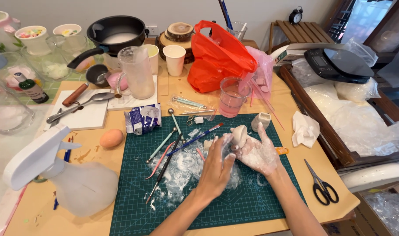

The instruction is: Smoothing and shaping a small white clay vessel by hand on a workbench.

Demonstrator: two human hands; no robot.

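Both hands over green cutting mat point(234, 205): left hand point(216, 168) curled, pinching white clay piece point(239, 134) at 12 o'clock; right hand point(259, 151) open, cupped under it as support. Modelling tools point(171, 146) at 10, pink cup point(231, 97) beyond.
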